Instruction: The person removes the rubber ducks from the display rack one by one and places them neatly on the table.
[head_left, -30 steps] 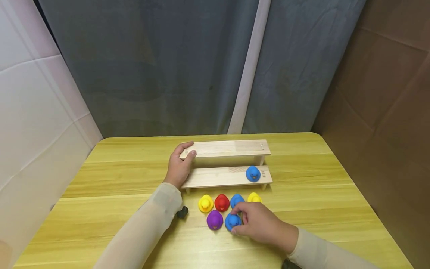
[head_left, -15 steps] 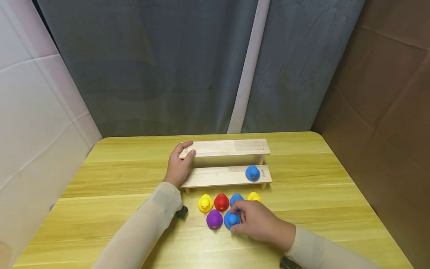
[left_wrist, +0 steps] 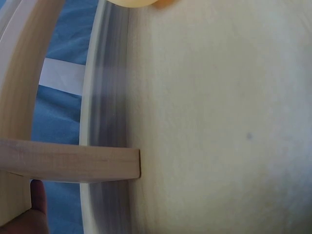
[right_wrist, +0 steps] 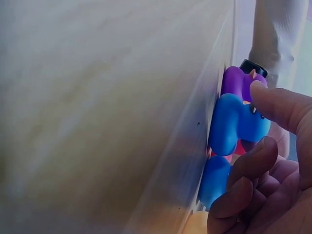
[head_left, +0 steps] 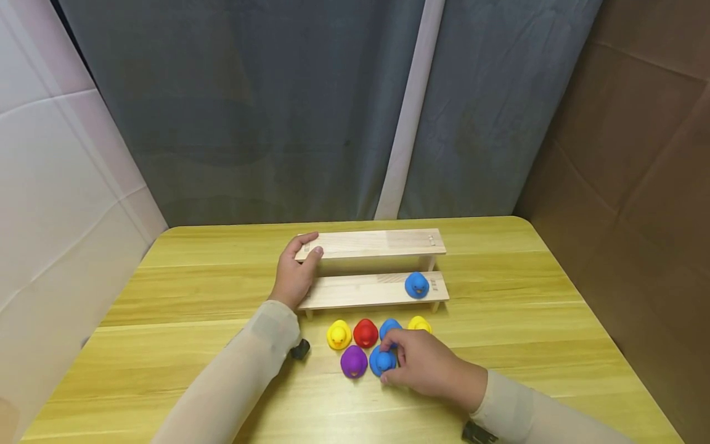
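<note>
At the left end of the two-tier wooden stand, my left hand (head_left: 296, 271) grips the upper board (head_left: 377, 244), thumb on its front side and fingers over the far side. My right hand (head_left: 429, 365) pinches a blue rubber duck (head_left: 381, 361) in the front row, with the thumb close by its head in the right wrist view. That duck sits at table level. A purple duck (head_left: 354, 362) is just left of it. Behind them stand a yellow duck (head_left: 339, 335), a red duck (head_left: 365, 333), another blue duck (head_left: 390, 328) and a second yellow duck (head_left: 419, 324), the last two partly hidden by my right hand.
One blue duck (head_left: 416, 285) stands near the right end of the lower board (head_left: 355, 291). The wood-grain table (head_left: 527, 308) ends at a grey curtain (head_left: 249, 123) at the back. A brown cloth (head_left: 638, 154) hangs on the right, a white one (head_left: 66, 185) on the left.
</note>
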`<action>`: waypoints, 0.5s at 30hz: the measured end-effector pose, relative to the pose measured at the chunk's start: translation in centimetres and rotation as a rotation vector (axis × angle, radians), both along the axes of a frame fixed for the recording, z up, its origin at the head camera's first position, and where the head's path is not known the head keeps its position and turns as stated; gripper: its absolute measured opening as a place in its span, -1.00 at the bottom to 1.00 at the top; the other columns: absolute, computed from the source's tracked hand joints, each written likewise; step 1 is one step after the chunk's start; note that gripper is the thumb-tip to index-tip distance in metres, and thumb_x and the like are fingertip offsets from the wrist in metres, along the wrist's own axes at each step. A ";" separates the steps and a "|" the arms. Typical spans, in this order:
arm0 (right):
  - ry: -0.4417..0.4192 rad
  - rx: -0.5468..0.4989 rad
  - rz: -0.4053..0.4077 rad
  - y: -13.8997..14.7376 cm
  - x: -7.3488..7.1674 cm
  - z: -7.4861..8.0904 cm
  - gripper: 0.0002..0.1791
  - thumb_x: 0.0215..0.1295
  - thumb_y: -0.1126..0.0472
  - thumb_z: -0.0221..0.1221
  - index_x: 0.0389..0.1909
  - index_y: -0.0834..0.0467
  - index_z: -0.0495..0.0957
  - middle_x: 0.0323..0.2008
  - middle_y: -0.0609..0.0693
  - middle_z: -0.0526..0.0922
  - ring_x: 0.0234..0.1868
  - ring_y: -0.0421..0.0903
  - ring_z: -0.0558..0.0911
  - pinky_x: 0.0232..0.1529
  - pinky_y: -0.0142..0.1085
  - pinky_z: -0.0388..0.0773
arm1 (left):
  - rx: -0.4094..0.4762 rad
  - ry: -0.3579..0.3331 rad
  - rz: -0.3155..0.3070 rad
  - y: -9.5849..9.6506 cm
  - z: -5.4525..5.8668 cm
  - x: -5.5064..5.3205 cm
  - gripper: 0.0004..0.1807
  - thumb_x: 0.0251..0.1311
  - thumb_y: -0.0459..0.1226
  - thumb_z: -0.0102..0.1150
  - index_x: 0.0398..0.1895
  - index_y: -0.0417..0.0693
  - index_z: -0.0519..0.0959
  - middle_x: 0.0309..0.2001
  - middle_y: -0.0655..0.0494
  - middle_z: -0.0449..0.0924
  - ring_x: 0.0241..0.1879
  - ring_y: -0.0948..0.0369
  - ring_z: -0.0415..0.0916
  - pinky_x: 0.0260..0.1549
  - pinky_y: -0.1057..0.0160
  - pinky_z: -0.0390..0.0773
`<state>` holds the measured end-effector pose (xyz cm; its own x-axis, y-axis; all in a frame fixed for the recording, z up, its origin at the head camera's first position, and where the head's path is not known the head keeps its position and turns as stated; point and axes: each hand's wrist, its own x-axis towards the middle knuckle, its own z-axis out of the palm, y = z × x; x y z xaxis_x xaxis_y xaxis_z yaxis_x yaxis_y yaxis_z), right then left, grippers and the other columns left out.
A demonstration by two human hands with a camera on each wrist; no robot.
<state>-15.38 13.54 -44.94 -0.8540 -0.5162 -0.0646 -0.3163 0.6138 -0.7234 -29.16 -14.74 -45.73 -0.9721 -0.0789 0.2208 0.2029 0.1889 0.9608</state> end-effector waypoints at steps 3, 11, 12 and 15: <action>-0.005 -0.002 0.001 0.0 0.0 0.0 -0.63 0.06 0.16 0.59 -0.19 0.03 0.62 -0.62 -0.21 0.42 -0.58 -0.35 0.38 -0.55 -0.42 0.36 | 0.002 0.001 -0.003 0.0 -0.1 -0.1 -0.60 0.51 -0.20 0.18 0.36 0.03 0.56 0.44 -0.01 0.45 0.44 0.07 0.35 0.52 0.00 0.26; -0.017 -0.008 -0.005 0.0 -0.1 0.2 -0.62 0.06 0.13 0.59 -0.15 0.04 0.64 -0.63 -0.20 0.44 -0.58 -0.33 0.39 -0.56 -0.41 0.36 | -0.010 -0.012 -0.002 -0.1 0.0 -0.1 -0.59 0.51 -0.17 0.18 0.36 0.06 0.55 0.44 0.00 0.45 0.45 0.08 0.34 0.52 -0.02 0.25; -0.020 -0.010 -0.010 0.0 -0.1 0.3 -0.61 0.07 0.12 0.59 -0.13 0.04 0.65 -0.62 -0.19 0.44 -0.58 -0.32 0.40 -0.56 -0.40 0.37 | -0.011 -0.014 -0.001 -0.1 -0.1 -0.1 -0.59 0.51 -0.16 0.18 0.36 0.07 0.55 0.44 0.00 0.45 0.45 0.08 0.34 0.52 -0.02 0.25; -0.030 -0.029 -0.034 0.3 -0.4 1.1 -0.58 0.11 0.07 0.58 -0.07 0.08 0.66 -0.63 -0.19 0.44 -0.59 -0.30 0.40 -0.55 -0.39 0.37 | -0.011 -0.023 -0.004 -0.1 0.0 0.0 -0.59 0.52 -0.17 0.17 0.37 0.07 0.54 0.46 0.00 0.43 0.47 0.08 0.33 0.53 -0.02 0.25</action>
